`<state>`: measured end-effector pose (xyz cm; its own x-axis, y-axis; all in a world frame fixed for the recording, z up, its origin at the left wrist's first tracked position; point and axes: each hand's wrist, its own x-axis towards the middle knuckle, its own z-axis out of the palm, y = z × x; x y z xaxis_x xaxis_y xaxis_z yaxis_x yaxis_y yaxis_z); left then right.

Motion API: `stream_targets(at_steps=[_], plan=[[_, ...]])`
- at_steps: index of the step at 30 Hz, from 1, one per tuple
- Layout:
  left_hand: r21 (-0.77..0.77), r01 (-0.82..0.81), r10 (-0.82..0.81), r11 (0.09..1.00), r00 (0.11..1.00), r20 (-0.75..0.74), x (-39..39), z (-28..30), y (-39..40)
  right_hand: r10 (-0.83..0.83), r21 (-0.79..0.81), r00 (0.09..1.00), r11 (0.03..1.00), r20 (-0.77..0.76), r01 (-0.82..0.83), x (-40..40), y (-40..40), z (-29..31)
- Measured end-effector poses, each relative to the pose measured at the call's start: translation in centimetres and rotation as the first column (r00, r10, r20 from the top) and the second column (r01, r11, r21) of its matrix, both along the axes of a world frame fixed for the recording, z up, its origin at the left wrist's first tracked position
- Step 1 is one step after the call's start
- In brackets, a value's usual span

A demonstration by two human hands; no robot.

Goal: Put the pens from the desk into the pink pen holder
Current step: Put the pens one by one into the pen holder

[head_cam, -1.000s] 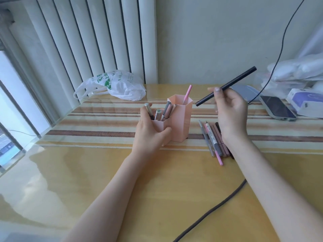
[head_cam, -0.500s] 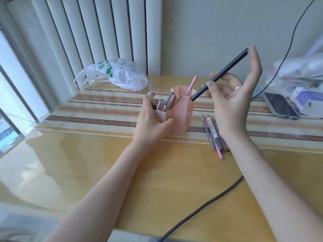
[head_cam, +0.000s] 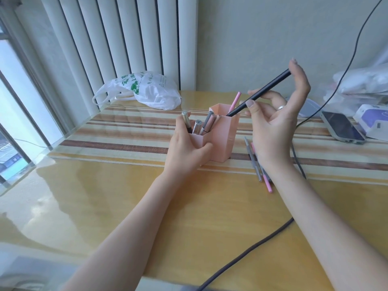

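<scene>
- The pink pen holder (head_cam: 223,141) stands upright on the striped part of the desk: a taller hexagonal tube at the back right joined to a shorter one at the front left.
- The shorter tube holds several pens (head_cam: 204,124) with silver, grey and pale pink caps, leaning in different directions.
- A pink pen (head_cam: 235,101) sticks up from the far side of the taller tube, tilted right.
- A long black pen (head_cam: 260,93) slants from upper right down to lower left, its lower tip just inside the taller tube's mouth.
- More grey and pink pens (head_cam: 255,162) lie side by side on the desk just right of the holder, partly hidden.
</scene>
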<state>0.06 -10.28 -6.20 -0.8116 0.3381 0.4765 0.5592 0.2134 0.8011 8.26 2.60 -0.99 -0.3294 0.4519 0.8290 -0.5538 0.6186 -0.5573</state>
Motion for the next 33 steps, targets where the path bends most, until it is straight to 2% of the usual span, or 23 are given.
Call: stream_targets(at_steps=[4,10,14,17,20,23,25,29,31,33], plan=[[-0.004,-0.017,0.017,1.000,1.000,-0.013,-0.1,-0.1,0.1,-0.070,0.077,0.991,0.995,0.114,0.062,-1.0,0.9,-1.2],[0.006,0.008,-0.008,1.000,1.000,-0.003,0.0,-0.1,0.1,-0.230,0.347,0.938,0.929,0.261,0.131,-2.4,1.2,-2.5],[-0.003,-0.008,0.008,1.000,1.000,-0.015,0.0,-0.1,0.1,-0.113,0.243,0.921,0.970,0.372,0.021,-2.2,1.3,-2.6],[-0.014,-0.018,0.018,1.000,1.000,-0.025,-0.2,-0.2,0.2,-0.009,0.114,0.946,0.993,0.325,-0.029,-1.7,1.3,-2.3],[-0.016,-0.014,0.014,1.000,1.000,-0.015,-0.2,-0.2,0.1,-0.063,0.001,0.968,0.998,0.244,0.064,-1.6,1.7,-1.9],[-0.015,-0.006,0.006,1.000,1.000,-0.012,-0.2,-0.2,0.1,-0.106,-0.106,0.968,0.985,0.226,0.133,-1.4,2.7,-1.8],[-0.016,-0.004,0.004,1.000,1.000,-0.012,-0.2,-0.2,0.1,-0.112,-0.107,0.956,0.984,0.271,0.145,-1.4,3.4,-1.8],[-0.001,0.009,-0.009,1.000,1.000,0.000,0.0,-0.1,0.1,-0.073,0.061,0.905,0.997,0.420,0.052,-1.5,3.0,-1.6],[-0.003,0.002,-0.002,1.000,1.000,-0.005,0.0,-0.1,0.2,-0.038,0.060,0.876,0.998,0.481,0.010,-1.7,2.3,-1.3],[-0.020,-0.005,0.005,1.000,1.000,-0.018,0.1,-0.1,0.1,-0.050,0.004,0.877,0.998,0.477,0.055,-2.2,1.7,-0.9]])
